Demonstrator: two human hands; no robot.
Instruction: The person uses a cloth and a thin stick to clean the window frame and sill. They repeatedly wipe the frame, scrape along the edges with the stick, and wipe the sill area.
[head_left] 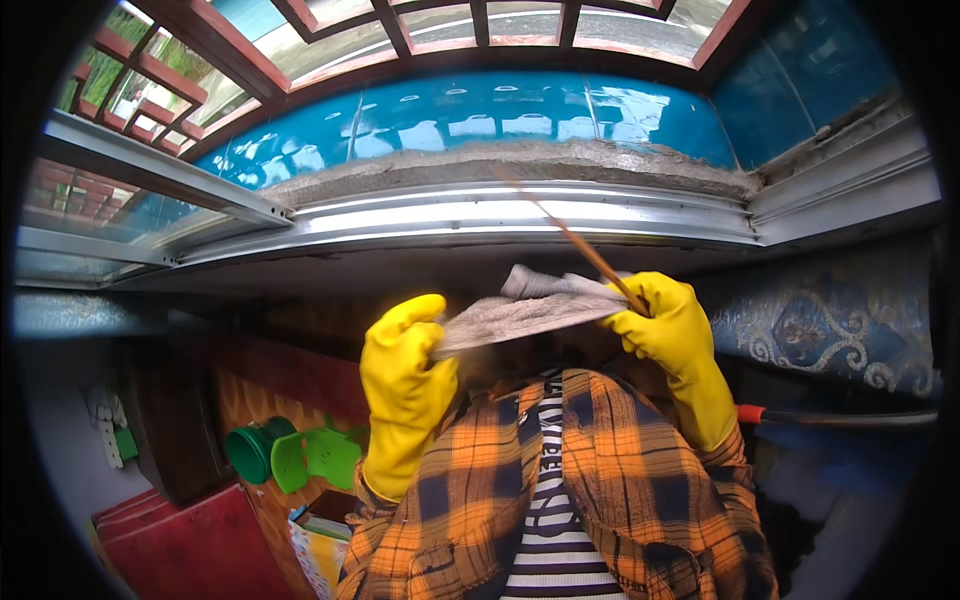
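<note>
Both my hands wear yellow rubber gloves and are raised in front of my chest. A damp-looking, greyish-white cloth (535, 318) is stretched between them, with a bunched fold along its upper side. My left hand (405, 385) is closed on the cloth's left end. My right hand (668, 325) grips its right end, along with a thin brown stick (575, 238) that slants up and left over the window sill. The stick's far tip is blurred.
Ahead runs a silver sliding-window track (480, 218), with a rough cement ledge (560, 160) and blue tiles (440, 110) beyond. A reddish-brown grille (390, 25) closes the far side. A window sash (150, 215) stands left. Lower left are a green chair (330, 455) and a dark green bucket (250, 455).
</note>
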